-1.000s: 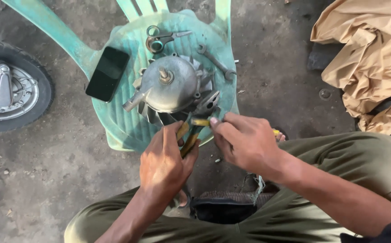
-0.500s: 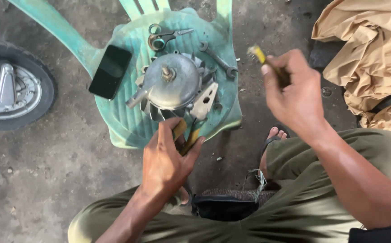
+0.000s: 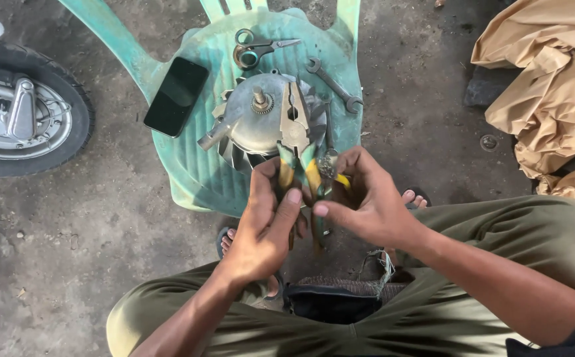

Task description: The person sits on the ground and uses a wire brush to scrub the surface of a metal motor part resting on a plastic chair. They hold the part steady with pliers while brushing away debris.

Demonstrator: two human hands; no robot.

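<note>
Gripping the yellow-handled pliers (image 3: 295, 135) in my left hand (image 3: 267, 221), I rest their jaws on the fan-bladed metal housing (image 3: 261, 122). My right hand (image 3: 360, 198) pinches a small metal part (image 3: 328, 163) beside the handles.

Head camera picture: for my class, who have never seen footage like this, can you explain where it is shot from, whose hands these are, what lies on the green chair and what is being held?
The camera sits on a person's head and looks down, so both bare hands are that person's own, above their olive-trousered knees. The left hand grips the yellow handles of the pliers, whose metal head rests on a round grey engine part with fins. The right hand pinches a small metal piece beside those handles. All this sits on a green plastic chair, laid over as a workbench. Also on it: a black phone, scissors and a spanner. A scooter wheel stands left; tan cloth lies right.
</note>
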